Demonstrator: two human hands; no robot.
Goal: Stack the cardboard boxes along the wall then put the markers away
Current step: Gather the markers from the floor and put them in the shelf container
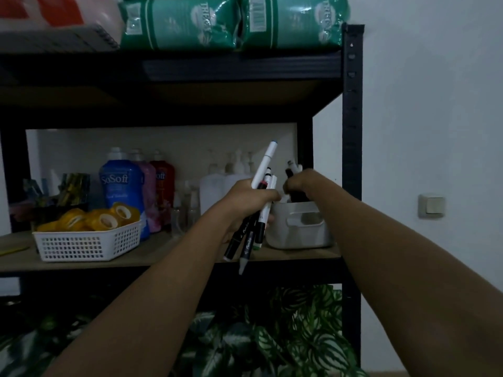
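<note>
The left hand (246, 198) had its grip closed tight round a bunch of markers (257, 210), maybe four or five. They ran on a steep slant, long axis nearly upright, tops leaning right. One white marker stuck out highest, and the lower ends hung down past the front edge of the shelf (163, 257). The right hand (300, 186) was just beside it, grip curled shut on a couple of dark markers (292, 172), their tips poking up above the knuckles and the bodies pointing down into the white bin (299, 227) right underneath. Couldn't really see what else was in the bin, the hands covered the opening.

Further left on the same shelf sat a white mesh basket (87, 243) loaded with yellow tape rolls (103, 219). Behind it stood a blue bottle (122, 186), then a pink one and a red one, and some clear and white bottles (215, 183) in the back. The shelf above held green plastic packs (179, 23). Leafy green plants (285, 336) were down below, and a light switch (432, 205) was on the wall off to the right.
</note>
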